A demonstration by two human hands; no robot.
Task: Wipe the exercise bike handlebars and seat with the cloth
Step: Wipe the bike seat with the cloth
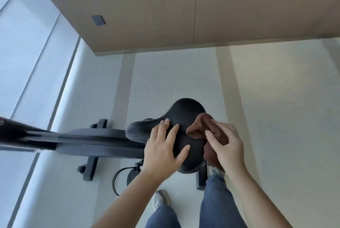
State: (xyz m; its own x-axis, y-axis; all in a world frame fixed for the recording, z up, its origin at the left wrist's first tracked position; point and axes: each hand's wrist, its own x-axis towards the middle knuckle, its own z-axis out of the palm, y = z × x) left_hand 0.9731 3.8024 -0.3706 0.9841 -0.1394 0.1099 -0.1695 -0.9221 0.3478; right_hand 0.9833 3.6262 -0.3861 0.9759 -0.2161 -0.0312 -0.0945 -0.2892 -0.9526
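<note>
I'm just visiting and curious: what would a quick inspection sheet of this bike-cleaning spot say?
Surface: pale floor; the bike stands on it.
Job's things: black seat; brown cloth bunched at the seat's edge; handlebars not clearly in view.
Clutter: nothing seen.
Hands: left hand rests flat on the seat; right hand holds the cloth against it.
Cables: dark loop by the pedal, strap or cable, cannot tell.
Surroundings: tan wall panel; window glass at the left.
</note>
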